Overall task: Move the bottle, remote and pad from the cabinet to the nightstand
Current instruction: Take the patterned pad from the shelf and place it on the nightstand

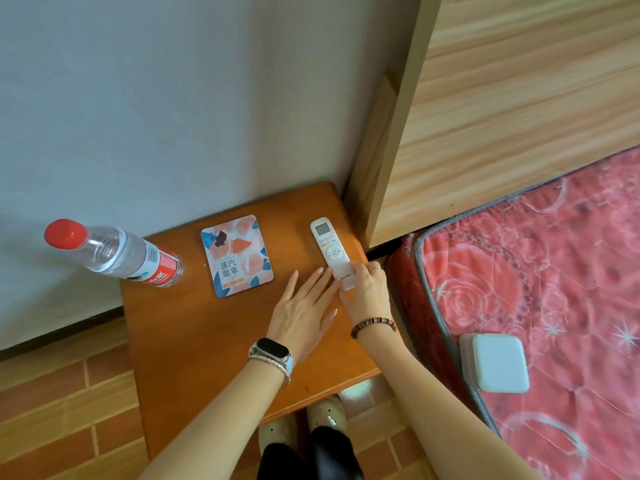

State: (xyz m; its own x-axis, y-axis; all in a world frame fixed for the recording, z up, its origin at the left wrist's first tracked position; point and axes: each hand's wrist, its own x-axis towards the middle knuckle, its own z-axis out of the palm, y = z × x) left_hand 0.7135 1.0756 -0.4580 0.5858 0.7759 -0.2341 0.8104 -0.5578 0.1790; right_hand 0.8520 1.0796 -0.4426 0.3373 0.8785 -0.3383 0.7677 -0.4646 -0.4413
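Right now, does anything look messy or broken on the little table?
Nothing stands out. The bottle stands capped at the nightstand's left edge, the pad lies flat, and both hands touch the remote. No spills.

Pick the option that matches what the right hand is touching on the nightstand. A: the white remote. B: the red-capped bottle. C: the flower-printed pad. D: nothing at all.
A: the right hand has its fingers closed around the near end of the white remote, while the bottle and the pad sit untouched further left on the nightstand.
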